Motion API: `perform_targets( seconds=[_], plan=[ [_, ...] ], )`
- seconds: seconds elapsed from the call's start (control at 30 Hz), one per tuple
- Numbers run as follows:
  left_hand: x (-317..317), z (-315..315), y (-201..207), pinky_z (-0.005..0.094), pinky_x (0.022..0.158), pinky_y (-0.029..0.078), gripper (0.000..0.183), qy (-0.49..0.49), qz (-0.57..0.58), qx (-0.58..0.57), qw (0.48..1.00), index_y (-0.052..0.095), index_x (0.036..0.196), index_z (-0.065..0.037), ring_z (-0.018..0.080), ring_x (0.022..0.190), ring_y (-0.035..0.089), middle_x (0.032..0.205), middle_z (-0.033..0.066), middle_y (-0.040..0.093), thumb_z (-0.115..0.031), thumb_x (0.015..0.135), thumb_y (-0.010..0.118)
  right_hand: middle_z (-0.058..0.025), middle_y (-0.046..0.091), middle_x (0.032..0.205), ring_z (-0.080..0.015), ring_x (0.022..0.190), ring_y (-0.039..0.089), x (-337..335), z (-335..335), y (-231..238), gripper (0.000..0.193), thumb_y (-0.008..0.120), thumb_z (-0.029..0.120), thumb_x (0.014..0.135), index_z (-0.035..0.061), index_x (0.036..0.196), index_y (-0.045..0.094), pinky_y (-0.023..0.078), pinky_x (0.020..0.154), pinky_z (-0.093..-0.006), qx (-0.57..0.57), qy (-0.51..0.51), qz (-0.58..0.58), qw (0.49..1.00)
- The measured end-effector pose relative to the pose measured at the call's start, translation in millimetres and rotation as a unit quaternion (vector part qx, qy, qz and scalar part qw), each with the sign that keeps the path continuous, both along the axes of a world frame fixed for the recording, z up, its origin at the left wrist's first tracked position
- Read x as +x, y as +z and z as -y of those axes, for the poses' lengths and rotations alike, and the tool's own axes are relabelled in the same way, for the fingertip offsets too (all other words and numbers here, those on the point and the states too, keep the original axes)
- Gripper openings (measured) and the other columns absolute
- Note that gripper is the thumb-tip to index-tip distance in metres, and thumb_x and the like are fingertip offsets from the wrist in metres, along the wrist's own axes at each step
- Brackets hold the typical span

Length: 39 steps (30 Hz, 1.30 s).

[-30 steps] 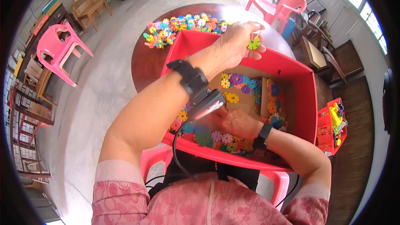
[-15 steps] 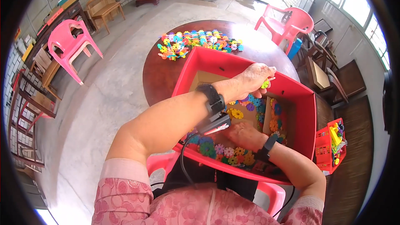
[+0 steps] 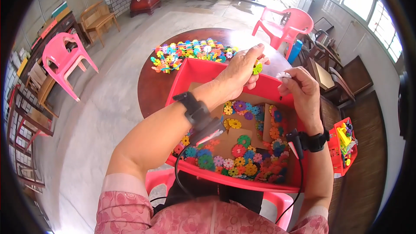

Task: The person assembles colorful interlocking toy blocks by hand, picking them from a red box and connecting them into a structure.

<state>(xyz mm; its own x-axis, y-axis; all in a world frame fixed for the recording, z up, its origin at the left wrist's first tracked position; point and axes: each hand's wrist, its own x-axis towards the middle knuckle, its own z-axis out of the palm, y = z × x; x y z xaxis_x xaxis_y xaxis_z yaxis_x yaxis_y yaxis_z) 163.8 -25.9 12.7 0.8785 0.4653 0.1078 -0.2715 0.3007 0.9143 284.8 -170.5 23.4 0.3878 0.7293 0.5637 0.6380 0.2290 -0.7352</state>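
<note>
My left hand (image 3: pixel 241 74) is raised over the far rim of a red bin (image 3: pixel 203 71) and pinches a small green and yellow snowflake disc (image 3: pixel 258 66). My right hand (image 3: pixel 300 91) is up beside it, fingers closed on a small white disc (image 3: pixel 284 75). The two pieces are close but apart. Inside the bin lie several loose colourful snowflake discs (image 3: pixel 237 151) and pieces of brown cardboard (image 3: pixel 227 141). A long assembled chain of colourful discs (image 3: pixel 186 53) lies on the round brown table (image 3: pixel 151 89) beyond the bin.
A pink plastic chair (image 3: pixel 65 58) stands on the floor at the left, another pink chair (image 3: pixel 288 24) beyond the table. A small red box of toys (image 3: pixel 343 145) sits at the right. Wooden furniture lines the walls.
My right hand has come up out of the bin with a white disc and now sits beside my left hand. The left hand still holds its green disc.
</note>
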Motion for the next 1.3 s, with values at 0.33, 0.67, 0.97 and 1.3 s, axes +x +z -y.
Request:
perform_targets(
  seconds=[0.33,0.67,0.97,1.3],
  plan=[
    [-2,19,4,0.0226,0.04,0.031,0.046,0.015,-0.032,0.003,0.999,0.054,0.091,-0.007,0.0072,0.049,0.041,0.078,0.0005,0.054,-0.051,0.093,0.044,-0.0179,0.059,0.07,-0.0323,0.063,0.059,-13,-1,-3,0.012,0.064,0.009,0.084,-0.0006,0.087,0.058,0.045,0.057,-0.0355,-0.035,-0.019,0.159,0.986],
    [-1,17,0,0.0234,0.046,0.028,0.033,0.031,-0.078,0.054,0.995,0.048,0.087,-0.015,0.0065,0.049,0.032,0.081,-0.006,0.049,-0.046,0.095,0.043,-0.0172,0.059,0.069,-0.0315,0.061,0.059,-17,0,-1,0.01,0.062,0.008,0.084,-0.0009,0.086,0.057,0.045,0.057,-0.0355,-0.037,-0.037,0.171,0.984],
    [-4,22,2,0.0244,0.045,0.026,0.031,0.01,-0.104,-0.007,0.994,0.051,0.088,-0.014,0.0068,0.046,0.029,0.072,-0.0053,0.044,-0.044,0.094,0.045,-0.0157,0.059,0.068,-0.0276,0.058,0.06,-16,-2,-7,0.01,0.062,0.006,0.084,-0.0011,0.086,0.056,0.045,0.055,-0.0342,-0.042,-0.018,0.102,0.994],
    [-2,24,1,0.0236,0.042,0.024,0.033,0.022,-0.093,0.035,0.995,0.047,0.082,-0.013,0.0066,0.044,0.029,0.073,-0.0039,0.046,-0.042,0.096,0.042,-0.0156,0.059,0.07,-0.0246,0.056,0.062,-24,-1,-5,0.01,0.062,0.005,0.085,0.0,0.092,0.057,0.046,0.053,-0.0344,-0.039,-0.006,0.131,0.991]
  ],
)
